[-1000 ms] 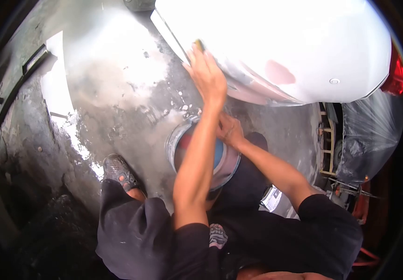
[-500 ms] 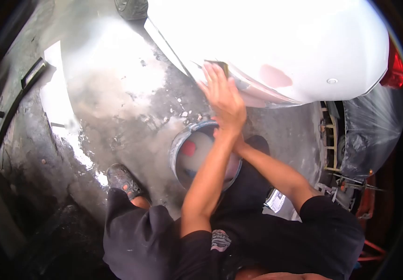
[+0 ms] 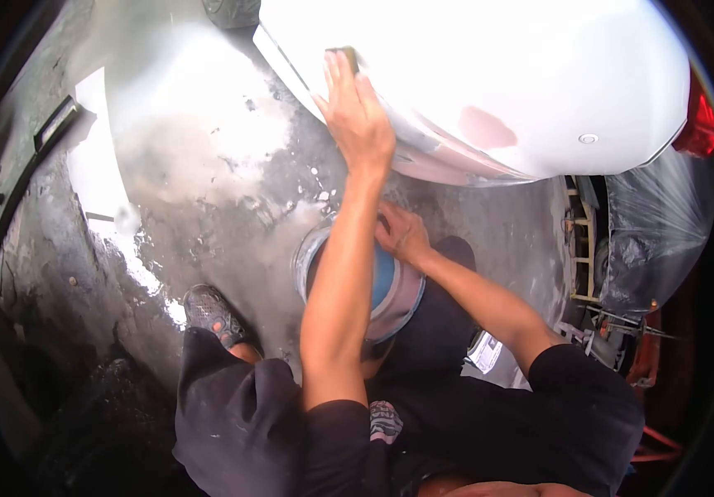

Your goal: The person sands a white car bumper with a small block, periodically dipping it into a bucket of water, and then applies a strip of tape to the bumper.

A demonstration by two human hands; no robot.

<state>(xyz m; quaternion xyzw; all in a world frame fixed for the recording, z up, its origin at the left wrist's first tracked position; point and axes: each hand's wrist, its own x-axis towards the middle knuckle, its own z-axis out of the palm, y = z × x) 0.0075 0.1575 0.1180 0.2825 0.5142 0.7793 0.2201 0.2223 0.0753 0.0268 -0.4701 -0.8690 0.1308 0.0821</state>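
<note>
Black cloth covers your bent knees at the bottom of the view, and a dark shoe [image 3: 210, 313] is planted on the wet concrete floor [image 3: 208, 166] to your left.

Just ahead of your knees sits a round bucket [image 3: 398, 298] with a pale rim. It looks to hold murky water, with a patch of blue showing through it beside your forearm, though your arm hides much of the inside and you cannot tell how full it is. Your right hand [image 3: 402, 234] rests on the far rim of the bucket, fingers curled over the edge; whether they grip anything besides the rim is not clear.

Farther out, your left hand [image 3: 355, 116] reaches up to the lower edge of the white car panel [image 3: 497, 66]. Its fingers lie flat and close together, pressing a small yellowish sanding pad [image 3: 342, 56] against the panel near its left corner; only the tip of the pad peeks out above your fingertips.

As for progress, you seem to be in the middle of wet sanding. The band along the panel's bottom edge looks dull and greyish where it has been rubbed, and a pinkish filler patch [image 3: 488, 128] to the right shows a smooth outline. The broad upper surface is too washed out by glare to judge, so how much remains there cannot be told. Pale slurry streaks the floor under the panel.
</note>
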